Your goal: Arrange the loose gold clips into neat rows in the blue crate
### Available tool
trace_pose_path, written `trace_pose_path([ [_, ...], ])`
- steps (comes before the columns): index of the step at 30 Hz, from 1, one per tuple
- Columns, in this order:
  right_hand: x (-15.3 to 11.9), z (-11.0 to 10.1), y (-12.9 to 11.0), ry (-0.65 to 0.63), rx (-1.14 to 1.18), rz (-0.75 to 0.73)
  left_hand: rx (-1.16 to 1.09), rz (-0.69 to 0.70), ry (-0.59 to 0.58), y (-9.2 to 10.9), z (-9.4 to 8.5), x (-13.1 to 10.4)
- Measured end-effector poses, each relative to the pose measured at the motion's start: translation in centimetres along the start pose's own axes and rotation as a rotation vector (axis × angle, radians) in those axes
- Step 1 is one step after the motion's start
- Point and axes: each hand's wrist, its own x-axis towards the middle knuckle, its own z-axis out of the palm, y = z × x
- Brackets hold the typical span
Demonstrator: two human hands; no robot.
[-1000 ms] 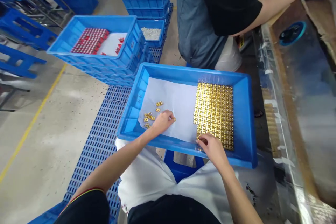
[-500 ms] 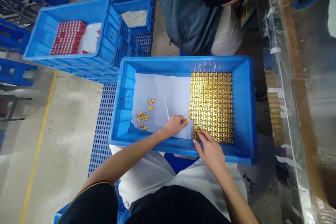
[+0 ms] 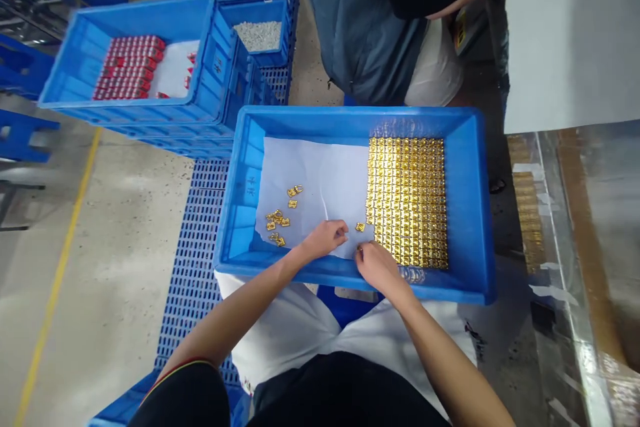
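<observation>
In front of me stands a blue bin (image 3: 480,213) lined with white paper (image 3: 325,167). Tight rows of shiny gold pieces (image 3: 407,200) fill its right part. My left hand (image 3: 326,239) hovers over the paper, fingers curled but thumb and fingertips slightly apart, with nothing visible between them. Just to its right, a single small gold piece (image 3: 360,227) lies on the paper. My right hand (image 3: 379,267) is closed in a pinch at the near left corner of the rows; a glint of gold shows at its fingertips. Several loose gold pieces (image 3: 277,219) lie at the paper's left.
Another blue bin (image 3: 127,113) with red pieces (image 3: 127,67) tops a stack at upper left. Behind it is a small bin of grey bits (image 3: 259,35). A person in dark trousers (image 3: 365,33) sits opposite. At right, a pale sheet (image 3: 570,40) overhangs a taped table (image 3: 575,213).
My left hand has let go of a gold piece, now on the paper, and drawn slightly left. My right hand has moved left off the rows' corner. A pale sheet has appeared at upper right.
</observation>
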Motion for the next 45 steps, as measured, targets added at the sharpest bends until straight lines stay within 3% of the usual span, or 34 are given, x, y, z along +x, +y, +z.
trace_pose_path([
  [5, -0.4, 0.8, 0.7, 0.061, 0.026, -0.016, 0.112, 0.033, -0.015, -0.1, 0.1, -0.4],
  [8, -2.6, 1.6, 2.7, 0.231, 0.094, -0.014, 0.202, 0.053, -0.054, 0.6, 0.5, -0.6],
  [11, -4.6, 2.7, 4.3, 0.404, 0.157, -0.111, 0.293, 0.065, -0.106, 2.0, 1.5, -0.3],
  [15, -5.0, 3.7, 4.7, 0.502, 0.142, -0.161, 0.411, 0.052, -0.171, 3.5, 2.9, 0.5],
  [18, -4.7, 3.9, 4.4, 0.534, 0.13, -0.146, 0.483, 0.076, -0.198, 3.9, 3.0, 0.8],
  [23, -4.7, 4.1, 4.4, 0.531, 0.129, -0.14, 0.538, 0.203, -0.134, 3.7, 1.6, 0.7],
  [29, -4.8, 4.3, 4.7, 0.533, 0.134, -0.157, 0.503, -0.016, -0.056, 3.5, 0.3, 0.1],
  [34, -4.8, 4.5, 4.7, 0.582, 0.138, -0.192, 0.54, -0.149, -0.087, 3.8, 1.2, -0.4],
  [39, -4.8, 4.7, 4.7, 0.615, 0.132, -0.192, 0.575, -0.108, -0.094, 4.8, 2.4, 0.3],
  [45, -4.9, 4.7, 4.8, 0.696, 0.134, -0.26, 0.63, -0.047, -0.045, 4.6, 2.6, 0.8],
])
